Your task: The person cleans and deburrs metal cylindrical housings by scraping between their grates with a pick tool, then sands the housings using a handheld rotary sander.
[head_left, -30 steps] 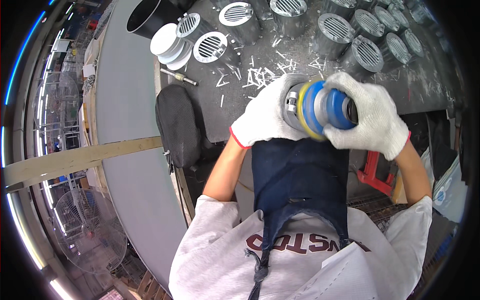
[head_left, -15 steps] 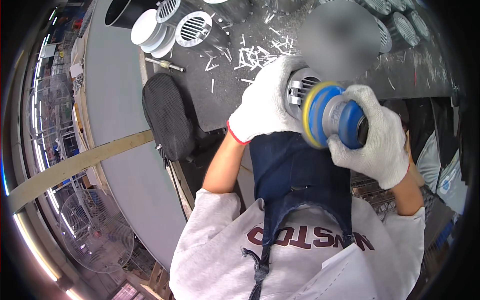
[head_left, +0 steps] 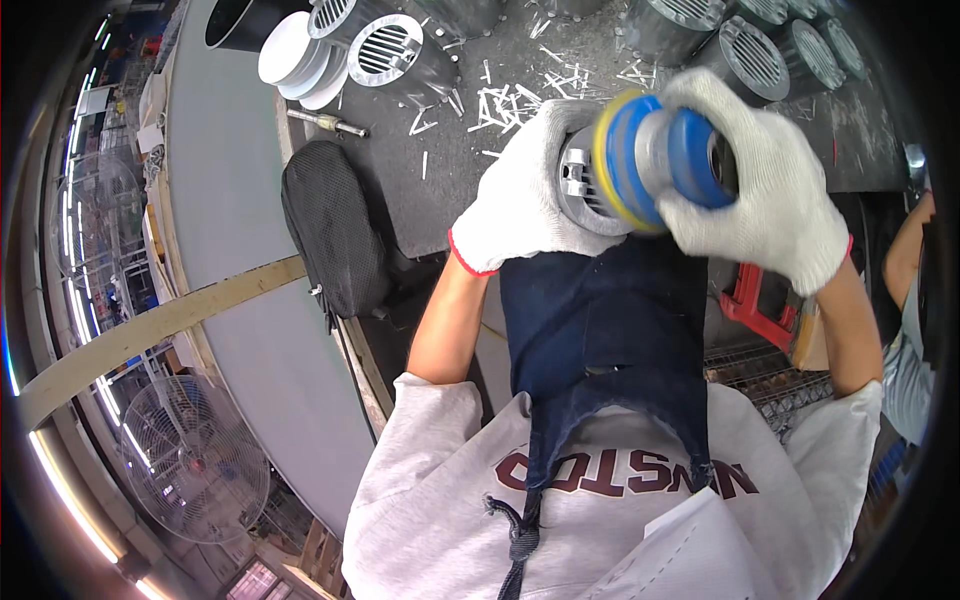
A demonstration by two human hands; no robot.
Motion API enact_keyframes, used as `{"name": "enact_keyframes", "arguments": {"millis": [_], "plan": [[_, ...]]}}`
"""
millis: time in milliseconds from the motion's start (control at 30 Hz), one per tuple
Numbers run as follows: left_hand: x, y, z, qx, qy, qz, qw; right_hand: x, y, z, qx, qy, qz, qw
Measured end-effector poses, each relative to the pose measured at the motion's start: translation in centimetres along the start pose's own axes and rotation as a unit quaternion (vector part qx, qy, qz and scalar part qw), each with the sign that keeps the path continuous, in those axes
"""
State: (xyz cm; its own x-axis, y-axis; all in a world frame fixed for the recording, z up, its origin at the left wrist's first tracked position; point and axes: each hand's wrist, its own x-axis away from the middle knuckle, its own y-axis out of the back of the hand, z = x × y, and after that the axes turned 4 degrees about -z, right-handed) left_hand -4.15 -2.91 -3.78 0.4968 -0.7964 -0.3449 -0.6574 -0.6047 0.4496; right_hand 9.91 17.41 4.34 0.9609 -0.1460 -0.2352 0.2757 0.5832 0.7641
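Note:
My left hand [head_left: 520, 195], in a white knitted glove, is closed around a round grey metal grate piece [head_left: 592, 205] with slots and a small raised bracket. In my gloved right hand [head_left: 785, 190] is a blue palm sander [head_left: 690, 150]. Its yellow-edged pad looks blurred and stands on edge over the right part of the grate, hiding that side. Whether the pad touches the metal I cannot tell.
Several grated metal cylinders [head_left: 752, 62] stand along the bench's far side. White sticks [head_left: 505, 105] lie scattered there. White discs [head_left: 300, 62], a metal rod-like tool [head_left: 328, 122] and a black mesh pouch [head_left: 330, 230] are at left. A co-worker's arm [head_left: 905, 245] shows far right.
The sander and my right hand have moved away from my body, and the pad has shifted slightly left. The grate has shifted slightly left with my left hand. A co-worker's arm now shows.

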Motion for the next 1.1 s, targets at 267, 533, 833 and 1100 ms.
{"name": "enact_keyframes", "arguments": {"millis": [267,533,833,1100], "plan": [[-0.2,-0.1,0.8,0.001,-0.001,0.040,0.999,5.1,-1.0,3.6,-0.070,-0.086,0.002,0.994],[-0.7,1.2,-0.3,0.045,0.050,0.032,0.997,8.0,-1.2,3.4,-0.161,-0.005,0.057,0.985],[5.8,13.2,2.2,0.021,0.062,-0.291,0.955,7.4,-3.3,-9.8,-0.600,-0.214,-0.039,0.770],[3.0,28.0,4.8,-0.092,0.052,-0.667,0.737,11.3,-9.0,-17.5,-0.692,-0.133,-0.094,0.704]]}}
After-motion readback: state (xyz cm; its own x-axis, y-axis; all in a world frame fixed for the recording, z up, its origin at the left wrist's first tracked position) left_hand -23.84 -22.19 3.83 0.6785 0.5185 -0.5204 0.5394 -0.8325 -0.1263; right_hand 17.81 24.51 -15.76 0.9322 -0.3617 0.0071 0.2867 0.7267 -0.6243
